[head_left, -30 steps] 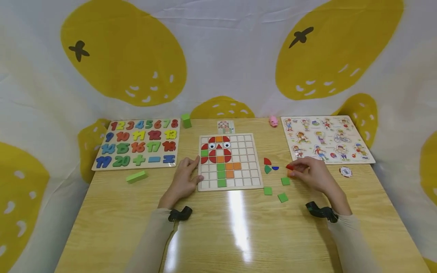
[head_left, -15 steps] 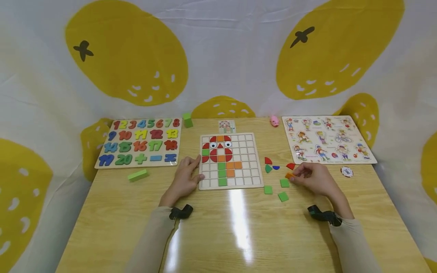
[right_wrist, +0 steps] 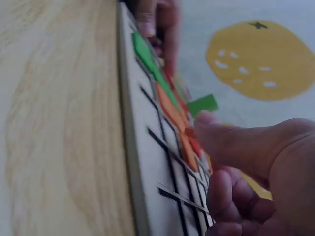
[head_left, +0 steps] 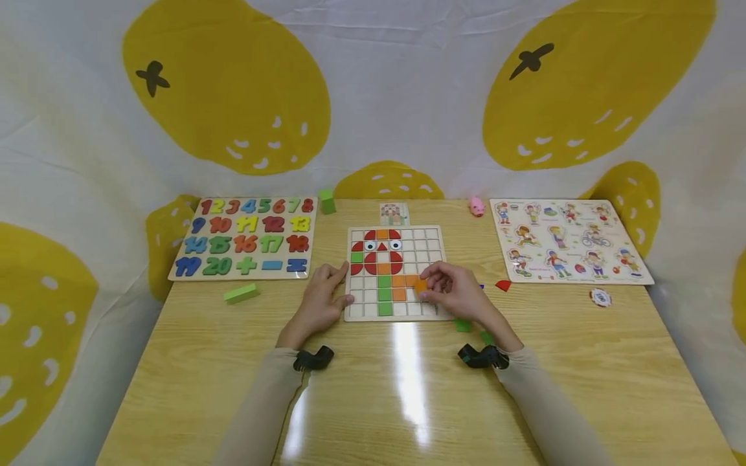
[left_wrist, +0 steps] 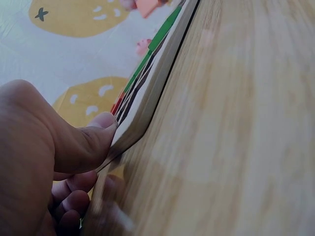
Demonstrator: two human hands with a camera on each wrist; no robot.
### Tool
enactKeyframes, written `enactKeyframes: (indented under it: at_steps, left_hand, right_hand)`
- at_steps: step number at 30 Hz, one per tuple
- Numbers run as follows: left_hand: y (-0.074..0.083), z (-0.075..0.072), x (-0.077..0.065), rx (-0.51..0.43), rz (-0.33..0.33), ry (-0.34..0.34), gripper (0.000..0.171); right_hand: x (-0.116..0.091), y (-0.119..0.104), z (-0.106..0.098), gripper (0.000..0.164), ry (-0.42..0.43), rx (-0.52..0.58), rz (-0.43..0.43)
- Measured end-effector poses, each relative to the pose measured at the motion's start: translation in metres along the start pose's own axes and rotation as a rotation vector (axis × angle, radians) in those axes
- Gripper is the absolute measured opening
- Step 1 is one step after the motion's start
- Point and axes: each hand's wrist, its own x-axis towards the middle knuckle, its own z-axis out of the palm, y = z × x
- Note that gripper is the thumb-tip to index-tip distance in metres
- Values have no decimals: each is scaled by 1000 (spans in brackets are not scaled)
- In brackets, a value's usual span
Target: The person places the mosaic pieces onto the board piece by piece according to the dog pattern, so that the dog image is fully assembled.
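Note:
A wooden grid board [head_left: 416,309] lies flat, with red, orange and green tiles and two eye discs set in its left and middle cells. My right hand [head_left: 457,291] pinches an orange square tile [head_left: 421,285] between thumb and index finger, over the board beside the placed orange tiles. My left hand [head_left: 319,299] touches the board's left edge with index finger and thumb; in the left wrist view its thumb [left_wrist: 93,142] rests at the board's corner. Green square tiles [head_left: 462,325] lie partly hidden by the right hand. A red quarter-circle tile [head_left: 503,285] lies farther right.
A small picture card [head_left: 394,213] lies behind the board. Left are a number puzzle [head_left: 233,277] and a green block [head_left: 241,294]; another green block [head_left: 327,201] stands behind. To the right are a picture puzzle [head_left: 544,243], a pink pig [head_left: 476,206] and a round chip [head_left: 600,297].
My right hand has picked up the orange tile from among the loose pieces and carried it left over the board. My left hand has stayed at the board's left edge.

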Motion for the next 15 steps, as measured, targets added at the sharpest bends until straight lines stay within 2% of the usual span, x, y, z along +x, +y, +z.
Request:
enactKeyframes:
  at_steps: [5, 9, 15]
  left_hand:
    - [2, 1, 2, 12, 10, -15, 73]
    - [4, -1, 2, 9, 19, -1, 72]
    - [3, -2, 1, 8, 14, 4, 72]
  right_hand:
    - [5, -4, 14, 32, -14, -122, -16]
    - [5, -5, 16, 33, -3, -149, -27]
    - [8, -4, 20, 22, 10, -202, -66]
